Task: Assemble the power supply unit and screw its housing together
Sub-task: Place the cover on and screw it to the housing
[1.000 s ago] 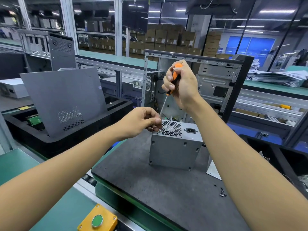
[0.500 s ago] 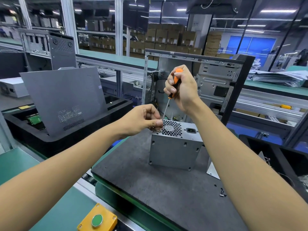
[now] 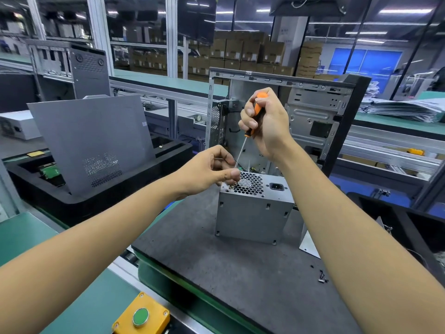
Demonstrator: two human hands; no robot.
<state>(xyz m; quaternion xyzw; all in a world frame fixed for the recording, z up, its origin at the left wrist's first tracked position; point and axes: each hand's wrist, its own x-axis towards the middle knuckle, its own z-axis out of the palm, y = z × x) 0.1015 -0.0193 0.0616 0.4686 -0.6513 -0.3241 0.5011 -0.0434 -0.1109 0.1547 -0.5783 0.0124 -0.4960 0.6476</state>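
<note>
Lowering slightly, my right hand [image 3: 265, 124] grips the screwdriver [image 3: 252, 121] above the power supply unit [image 3: 252, 208], while my left hand [image 3: 209, 169] pinches its shaft, steadying the tip.

Power supply unit [image 3: 252, 208] upright on bench [image 3: 216, 273]; open computer case [image 3: 313, 112] behind; side panel [image 3: 91, 141] leaning left; loose screws [image 3: 321, 278] right.
</note>
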